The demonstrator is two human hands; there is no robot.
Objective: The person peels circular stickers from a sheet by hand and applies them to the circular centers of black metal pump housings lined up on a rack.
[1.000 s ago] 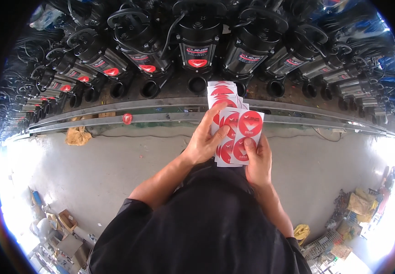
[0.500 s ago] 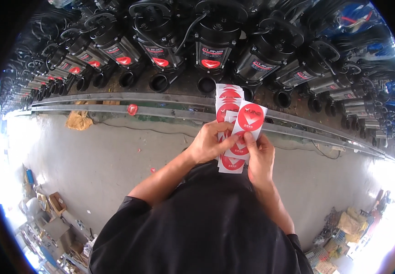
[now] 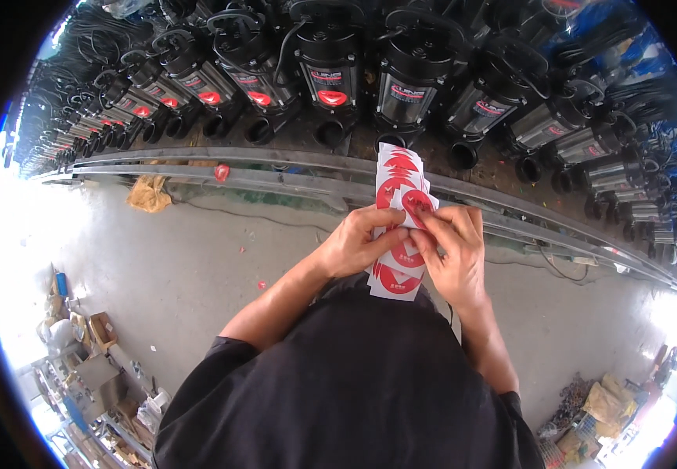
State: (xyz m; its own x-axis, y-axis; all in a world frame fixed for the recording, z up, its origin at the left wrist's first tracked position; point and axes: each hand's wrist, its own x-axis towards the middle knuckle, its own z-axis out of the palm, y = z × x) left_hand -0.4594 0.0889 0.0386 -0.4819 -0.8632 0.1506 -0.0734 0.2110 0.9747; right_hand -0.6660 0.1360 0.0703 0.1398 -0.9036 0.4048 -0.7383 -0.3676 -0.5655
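In front of my body, my left hand is closed on a stack of white sticker sheets printed with red discs and a pale V mark. The stack fans out away from me, toward the machines. My right hand pinches at the top sticker, thumb and fingers bent against its red disc. Past the stack stands a row of black-and-silver motor pumps. One pump bears a red sticker low on its body; on its right neighbour I see none there.
Two long metal rails run along the foot of the pump row. A crumpled brown bag lies by them on the left, near a red sticker. Boxes and clutter stand lower left; more piled goods lower right.
My right hand has shifted its grip, fingers now bent over the top sticker, which sits lower and turned. The pump row has slid left in view; my left hand still holds the stack.
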